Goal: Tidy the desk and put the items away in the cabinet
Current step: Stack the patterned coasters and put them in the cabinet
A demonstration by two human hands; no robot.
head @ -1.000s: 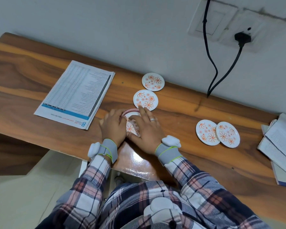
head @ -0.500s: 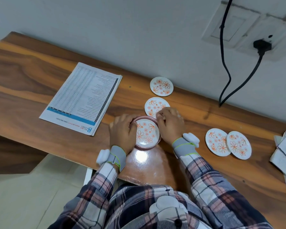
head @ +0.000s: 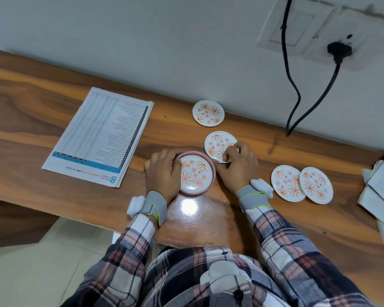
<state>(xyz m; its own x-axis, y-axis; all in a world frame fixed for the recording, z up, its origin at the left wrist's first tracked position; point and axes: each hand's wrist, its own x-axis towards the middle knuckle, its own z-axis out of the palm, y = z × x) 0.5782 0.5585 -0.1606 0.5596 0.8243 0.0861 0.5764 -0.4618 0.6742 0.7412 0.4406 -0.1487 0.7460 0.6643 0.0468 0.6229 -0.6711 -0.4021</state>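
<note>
A round pink holder (head: 212, 168) stands near the wooden desk's (head: 31, 129) front edge with one white, orange-flowered coaster (head: 194, 175) lying inside it. My left hand (head: 163, 173) grips the holder's left rim. My right hand (head: 236, 167) pinches the near edge of a second flowered coaster (head: 217, 145) just behind the holder. A third coaster (head: 208, 112) lies by the wall. Two more coasters (head: 287, 183) (head: 316, 185) lie overlapping to the right.
A folded printed newspaper (head: 102, 134) lies on the desk to the left. Stacked papers and a book (head: 379, 191) sit at the right edge. A black cable (head: 293, 85) hangs from a wall socket down behind the desk.
My right hand left the coaster now in the pink holder and moved back to pinch the coaster behind it. My left hand stayed on the holder.
</note>
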